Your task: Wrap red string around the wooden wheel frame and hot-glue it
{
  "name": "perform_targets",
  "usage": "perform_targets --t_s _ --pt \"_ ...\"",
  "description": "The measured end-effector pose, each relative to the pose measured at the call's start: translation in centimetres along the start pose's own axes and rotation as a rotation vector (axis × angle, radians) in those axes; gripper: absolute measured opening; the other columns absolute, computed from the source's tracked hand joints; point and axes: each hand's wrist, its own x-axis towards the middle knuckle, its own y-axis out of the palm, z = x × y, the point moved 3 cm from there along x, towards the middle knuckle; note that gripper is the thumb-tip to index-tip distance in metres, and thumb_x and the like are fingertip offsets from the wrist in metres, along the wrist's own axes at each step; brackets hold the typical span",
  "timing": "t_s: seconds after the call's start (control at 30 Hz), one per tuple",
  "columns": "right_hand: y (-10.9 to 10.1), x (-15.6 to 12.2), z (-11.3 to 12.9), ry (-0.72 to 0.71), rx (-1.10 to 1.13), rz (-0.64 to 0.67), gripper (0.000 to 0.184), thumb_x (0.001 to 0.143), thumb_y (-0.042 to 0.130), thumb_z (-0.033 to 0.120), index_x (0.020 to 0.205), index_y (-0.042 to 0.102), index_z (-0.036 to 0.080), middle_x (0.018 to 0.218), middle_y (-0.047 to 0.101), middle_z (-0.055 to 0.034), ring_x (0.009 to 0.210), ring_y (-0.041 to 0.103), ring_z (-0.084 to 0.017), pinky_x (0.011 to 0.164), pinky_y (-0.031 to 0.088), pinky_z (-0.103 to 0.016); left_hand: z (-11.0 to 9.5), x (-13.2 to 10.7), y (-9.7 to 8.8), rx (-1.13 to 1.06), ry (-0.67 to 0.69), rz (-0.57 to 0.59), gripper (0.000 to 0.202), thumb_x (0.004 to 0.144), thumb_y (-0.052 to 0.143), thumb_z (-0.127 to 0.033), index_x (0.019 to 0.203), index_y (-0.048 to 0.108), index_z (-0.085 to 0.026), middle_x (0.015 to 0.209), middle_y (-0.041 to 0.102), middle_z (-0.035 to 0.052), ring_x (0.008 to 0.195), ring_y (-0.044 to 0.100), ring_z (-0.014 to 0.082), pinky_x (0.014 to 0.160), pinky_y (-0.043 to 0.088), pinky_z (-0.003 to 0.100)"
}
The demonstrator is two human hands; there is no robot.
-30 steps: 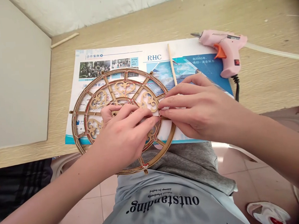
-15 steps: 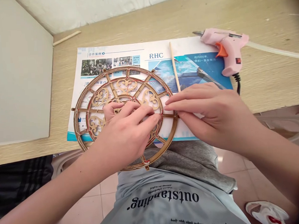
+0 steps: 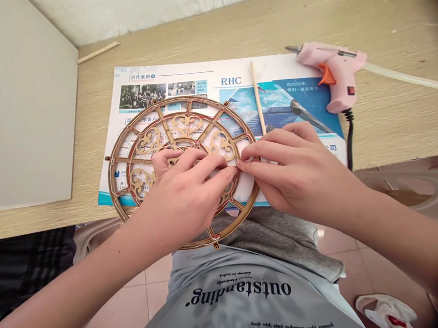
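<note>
A round gold-coloured frame [image 3: 248, 209] with inner rings, spokes and scrollwork lies partly over the printed sheet, its near edge beyond the table edge. Thin red and white wires run along its rings. My left hand [image 3: 191, 195] is closed over the middle of it, thumb and fingertips gripping the inner ring on the right side. My right hand [image 3: 296, 165] is pinched at that same ring, fingertips almost against the left thumb. Whatever it pinches is too small to tell.
A pink glue gun [image 3: 337, 72] with a glue stick and black cord lies back right. One thin wooden stick [image 3: 258, 98] rests on the printed sheet [image 3: 109, 140], another stick [image 3: 99, 53] by the grey panel [image 3: 25, 110] at left. Someone's dark clothing [image 3: 29, 267] shows at lower left.
My right hand has moved left and its thumb and finger have closed together at the inner ring. My left hand and the frame stay nearly where they were.
</note>
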Motion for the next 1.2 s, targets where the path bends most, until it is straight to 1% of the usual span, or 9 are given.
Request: perform_targets --t_s 0.13,0.2,0.3,0.5,0.7,0.87,0.93,1.07,1.2 --pt "-0.4 -0.5 0.7 0.033 0.075 -0.039 0.019 0.104 0.064 0.006 0.118 0.077 0.011 0.121 0.081 -0.0089 0.11 0.07 -0.029 0.094 0.045 -0.049 -0.2 -0.1 0.0 0.003 -0.007 0.008 0.035 0.107 0.055 -0.015 0.139 0.067 -0.022 0.14 0.074 0.0016 0.121 0.063 0.027 0.104 0.037 0.052" --pt "-0.5 -0.7 1.0 0.042 0.121 -0.07 0.02 0.104 0.065 0.007 0.121 0.075 0.013 0.124 0.082 -0.0078 0.113 0.072 -0.027 0.097 0.047 -0.048 -0.2 -0.2 0.0 -0.007 -0.016 0.014 0.036 0.107 0.055 -0.014 0.14 0.066 -0.022 0.141 0.074 0.0029 0.124 0.061 0.0267 0.105 0.035 0.051" --pt "-0.4 -0.6 1.2 0.07 0.081 -0.043 0.018 0.105 0.063 0.009 0.115 0.076 0.018 0.123 0.083 -0.0064 0.112 0.073 -0.027 0.096 0.047 -0.048 -0.3 -0.3 -0.1 -0.018 -0.026 0.011 0.037 0.107 0.054 -0.014 0.142 0.065 -0.022 0.143 0.071 0.0058 0.126 0.06 0.0266 0.105 0.035 0.049" --pt "-0.3 0.2 1.0 0.055 0.008 -0.024 0.021 0.101 0.061 0.006 0.102 0.078 0.017 0.114 0.084 -0.0035 0.106 0.073 -0.029 0.093 0.044 -0.047 0.0 -0.9 -0.5 -0.074 -0.038 -0.007 0.036 0.108 0.053 -0.012 0.141 0.065 -0.021 0.139 0.075 0.0054 0.125 0.068 0.0215 0.108 0.036 0.046" --pt "0.0 0.0 0.9 0.086 0.019 -0.032 0.023 0.101 0.059 0.004 0.103 0.078 0.017 0.113 0.084 -0.004 0.102 0.073 -0.028 0.09 0.043 -0.046 -0.1 -1.1 -0.5 -0.062 -0.079 -0.006 0.037 0.107 0.054 -0.011 0.141 0.065 -0.019 0.141 0.075 0.007 0.126 0.072 0.0218 0.111 0.04 0.045" --pt "0.1 -0.2 1.3 0.112 0.074 -0.04 0.024 0.103 0.057 0.004 0.113 0.076 0.015 0.118 0.083 -0.0063 0.108 0.076 -0.027 0.1 0.042 -0.048 -0.3 -1.1 -0.4 -0.03 -0.086 -0.019 0.035 0.108 0.056 -0.014 0.14 0.065 -0.021 0.142 0.076 0.003 0.126 0.072 0.0204 0.11 0.035 0.047" --pt "0.1 0.0 1.5 0.111 0.065 -0.042 0.024 0.102 0.059 0.004 0.112 0.078 0.015 0.116 0.082 -0.0064 0.108 0.075 -0.028 0.101 0.041 -0.048 -0.2 -1.1 -0.5 -0.047 -0.099 -0.025 0.033 0.108 0.055 -0.013 0.138 0.066 -0.022 0.142 0.076 0.0007 0.128 0.072 0.0185 0.111 0.034 0.046" --pt "0.3 0.6 1.8 0.115 0.039 -0.056 0.023 0.102 0.06 0.005 0.103 0.08 0.015 0.11 0.08 -0.0069 0.105 0.072 -0.028 0.096 0.041 -0.048 0.0 -1.0 -0.8 -0.091 -0.119 -0.024 0.029 0.109 0.053 -0.012 0.131 0.068 -0.022 0.139 0.078 -0.0015 0.126 0.074 0.0173 0.11 0.034 0.046" --pt "0.5 1.0 1.9 0.118 0.069 -0.08 0.024 0.103 0.06 0.006 0.107 0.082 0.016 0.109 0.08 -0.0065 0.1 0.069 -0.027 0.091 0.041 -0.046 0.3 -0.7 -0.9 -0.099 -0.1 -0.018 0.029 0.109 0.053 -0.011 0.13 0.069 -0.022 0.138 0.079 -0.001 0.127 0.074 0.0182 0.106 0.035 0.045"
